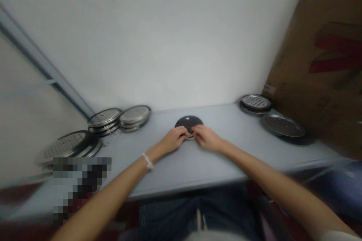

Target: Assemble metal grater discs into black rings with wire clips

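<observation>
A black round disc (189, 121) with a small bright spot on its upper part lies at the middle of the table, and a pale rim shows along its near edge. My left hand (175, 138) pinches at the disc's near left side, fingers bent together. Close beside it, my right hand (208, 138) has its fingers closed at the near right side. The fingertips almost meet over the disc, and whatever small part may lie between them is hidden. A white bracelet (148, 161) circles my left wrist.
Stacked round metal graters with dark rims stand at left: a near stack (66, 145), a far stack (105, 117) and another stack (135, 115). At right are a stack (256, 102) and a grater (283, 125). A cardboard box (319, 94) borders the grey table (181, 175).
</observation>
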`<action>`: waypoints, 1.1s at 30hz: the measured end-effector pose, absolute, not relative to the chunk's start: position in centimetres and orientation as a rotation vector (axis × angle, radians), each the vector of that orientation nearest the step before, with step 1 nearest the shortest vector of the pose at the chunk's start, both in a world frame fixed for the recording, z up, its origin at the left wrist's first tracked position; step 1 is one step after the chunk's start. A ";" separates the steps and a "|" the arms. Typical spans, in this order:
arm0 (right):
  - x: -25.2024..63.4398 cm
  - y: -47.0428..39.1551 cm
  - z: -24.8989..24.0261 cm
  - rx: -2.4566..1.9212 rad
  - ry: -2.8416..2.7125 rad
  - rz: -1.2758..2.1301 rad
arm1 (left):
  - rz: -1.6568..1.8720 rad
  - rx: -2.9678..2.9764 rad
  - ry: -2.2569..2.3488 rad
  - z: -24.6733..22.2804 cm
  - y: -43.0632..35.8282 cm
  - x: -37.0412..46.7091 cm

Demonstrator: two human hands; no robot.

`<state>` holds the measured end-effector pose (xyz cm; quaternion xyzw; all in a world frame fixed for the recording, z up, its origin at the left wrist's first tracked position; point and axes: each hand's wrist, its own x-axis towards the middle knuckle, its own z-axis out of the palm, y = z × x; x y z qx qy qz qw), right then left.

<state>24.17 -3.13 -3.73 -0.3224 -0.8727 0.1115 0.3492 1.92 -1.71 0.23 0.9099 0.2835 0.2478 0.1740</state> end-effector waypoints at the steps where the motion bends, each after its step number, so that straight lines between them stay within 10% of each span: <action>1: 24.1 -3.1 -3.8 -0.829 -2.272 0.272 | 0.690 2.587 0.789 0.2 -1.5 1.9; 33: 23.8 -1.8 -4.1 -0.884 -2.306 0.236 | 0.812 2.581 0.882 -1.1 -0.2 2.3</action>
